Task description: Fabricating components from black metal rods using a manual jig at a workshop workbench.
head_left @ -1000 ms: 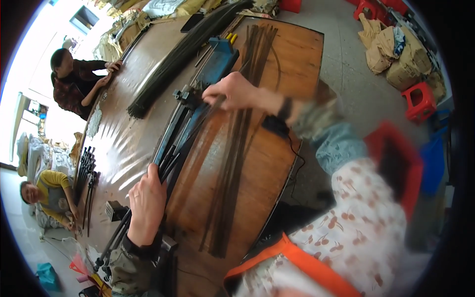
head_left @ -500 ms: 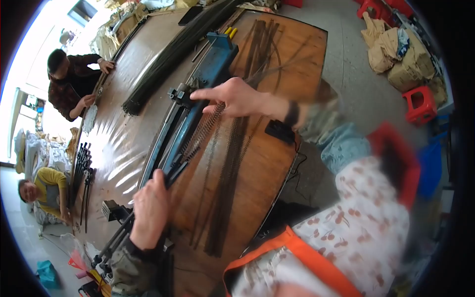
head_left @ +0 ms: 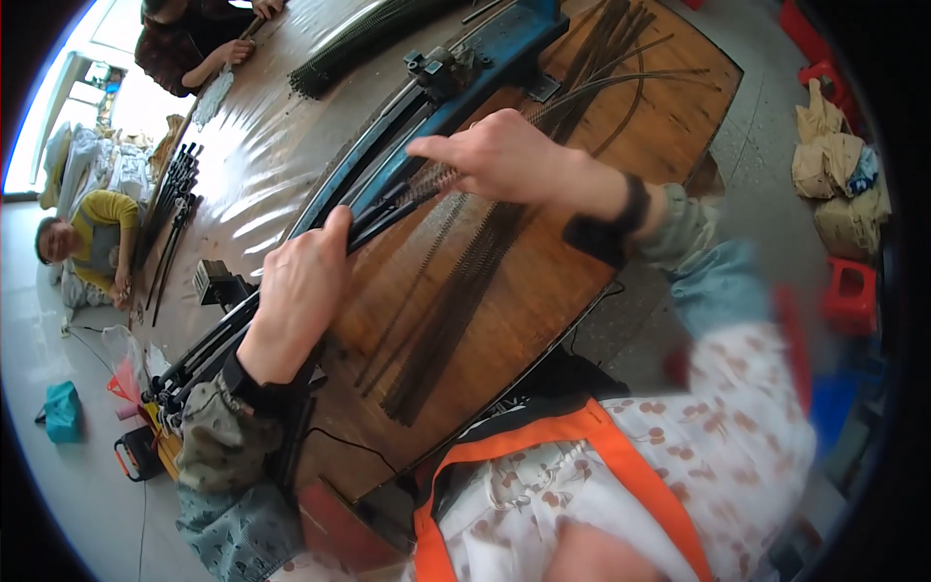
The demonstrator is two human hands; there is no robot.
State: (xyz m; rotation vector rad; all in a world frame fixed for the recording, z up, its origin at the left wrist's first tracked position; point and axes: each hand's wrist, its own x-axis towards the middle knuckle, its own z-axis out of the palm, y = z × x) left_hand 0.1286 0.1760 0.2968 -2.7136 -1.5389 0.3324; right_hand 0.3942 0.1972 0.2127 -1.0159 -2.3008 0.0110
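Observation:
My left hand (head_left: 299, 291) is closed around thin black rods (head_left: 393, 209) that lie along a long blue metal rail (head_left: 495, 48). My right hand (head_left: 509, 160) has its index finger stretched out toward the rail, its other fingers curled around a thin coil spring (head_left: 436, 181). That spring runs down to the ends of the black rods; whether it sits around one of them is too blurred to tell. Beyond the right hand, a dark metal clamp block (head_left: 441, 73) is fixed on the rail. Beneath my right forearm lies a bundle of long, dark coil springs (head_left: 451, 310).
A thick bundle of dark springs (head_left: 369, 48) lies across the table (head_left: 262, 184). Black rods (head_left: 175, 194) sit at its left edge, near a person in yellow (head_left: 102, 228). Another person's hand (head_left: 233, 50) works at the far edge. A red stool (head_left: 849, 291) stands right.
My right hand has come down along the spring, away from the clamp block and toward the rod ends. My left hand keeps its grip on the rods. The whole view has shifted.

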